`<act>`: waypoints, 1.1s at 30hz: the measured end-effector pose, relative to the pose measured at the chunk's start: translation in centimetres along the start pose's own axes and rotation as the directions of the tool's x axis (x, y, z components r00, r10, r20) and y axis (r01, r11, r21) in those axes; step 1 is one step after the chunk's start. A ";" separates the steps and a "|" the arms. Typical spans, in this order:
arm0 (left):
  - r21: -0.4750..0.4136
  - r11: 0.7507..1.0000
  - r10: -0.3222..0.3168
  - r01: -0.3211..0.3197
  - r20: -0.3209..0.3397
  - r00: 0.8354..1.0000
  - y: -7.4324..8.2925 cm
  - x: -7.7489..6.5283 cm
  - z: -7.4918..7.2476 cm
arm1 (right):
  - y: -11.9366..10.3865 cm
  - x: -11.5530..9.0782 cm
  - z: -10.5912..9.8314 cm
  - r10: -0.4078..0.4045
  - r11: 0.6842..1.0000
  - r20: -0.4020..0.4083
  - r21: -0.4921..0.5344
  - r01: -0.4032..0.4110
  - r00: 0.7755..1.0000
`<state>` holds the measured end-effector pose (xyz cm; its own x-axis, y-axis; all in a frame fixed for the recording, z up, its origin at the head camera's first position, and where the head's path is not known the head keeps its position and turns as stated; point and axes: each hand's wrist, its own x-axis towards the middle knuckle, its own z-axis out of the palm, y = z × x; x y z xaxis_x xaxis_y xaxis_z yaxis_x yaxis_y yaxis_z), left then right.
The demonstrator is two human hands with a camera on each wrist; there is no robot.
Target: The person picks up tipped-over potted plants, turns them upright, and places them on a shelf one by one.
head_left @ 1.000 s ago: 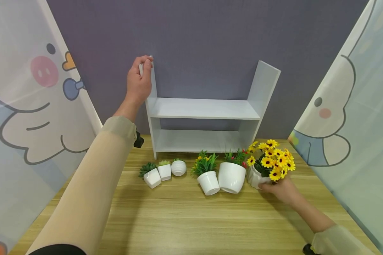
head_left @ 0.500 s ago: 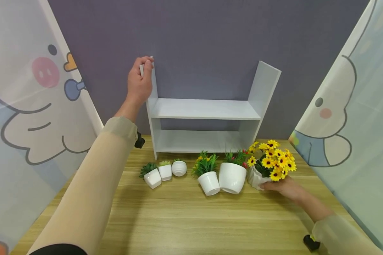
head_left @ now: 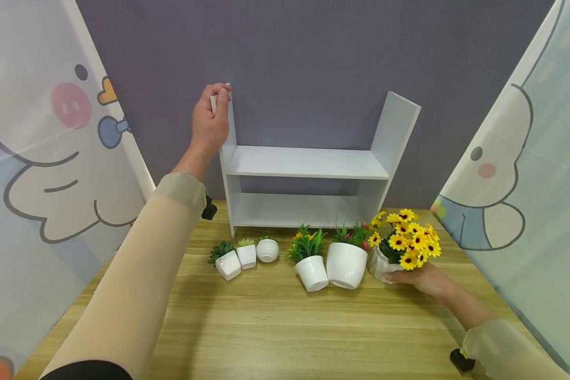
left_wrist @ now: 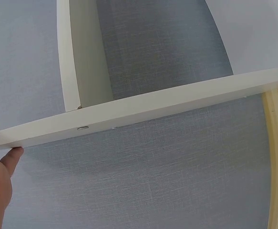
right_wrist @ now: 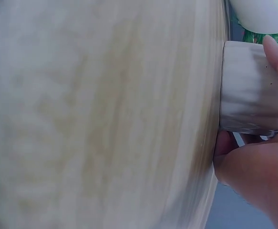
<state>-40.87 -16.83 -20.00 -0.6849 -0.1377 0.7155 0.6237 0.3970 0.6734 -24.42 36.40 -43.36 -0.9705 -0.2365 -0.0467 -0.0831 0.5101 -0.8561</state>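
Observation:
My left hand grips the top of the left side panel of a white shelf, fingers over its edge and thumb on the front. In the left wrist view, fingertips touch the panel at the far left. My right hand holds a white ribbed pot of yellow daisy-like flowers. The right wrist view has the pot standing on the tabletop, thumb on one side and fingers curled at the other; the flowers are out of that view.
Beside the held pot lie two tilted white pots, a large one and a smaller one, with green plants. Several small succulent pots sit left on the wooden table. A grey wall stands behind the shelf.
The view has shifted very slightly. Both hands keep their places, the left on the shelf panel and the right on the flower pot.

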 end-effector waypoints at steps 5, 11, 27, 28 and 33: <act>-0.001 1.000 0.001 -0.001 -0.001 1.000 0.0 0.0 0.1 | 0.2 0.1 0.2 0.002 1.000 -0.024 -0.010 -0.002 1.000; -0.009 1.000 -0.001 0.001 -0.005 1.000 -0.1 0.0 0.2 | 0.1 -0.1 0.2 -0.024 0.996 -0.070 -0.086 0.017 0.997; -0.049 0.999 0.022 -0.023 -0.025 0.999 -0.1 0.0 0.7 | -1.8 -1.1 -1.4 -0.160 0.987 -0.200 -0.033 0.156 0.967; -0.049 0.998 0.023 -0.024 -0.026 0.999 -0.1 0.0 0.7 | -2.1 -1.1 -1.4 -0.148 0.989 -0.201 -0.042 0.142 0.968; -0.040 0.999 0.018 -0.019 -0.022 1.000 0.0 0.0 0.7 | -3.5 -1.3 -1.6 -0.113 0.990 -0.212 -0.106 0.092 0.971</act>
<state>-41.10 -16.23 -20.17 -0.6652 -0.1506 0.7313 0.6509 0.3630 0.6668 -23.24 36.25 -39.45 -0.9806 -0.1121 0.1605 -0.1958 0.5707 -0.7975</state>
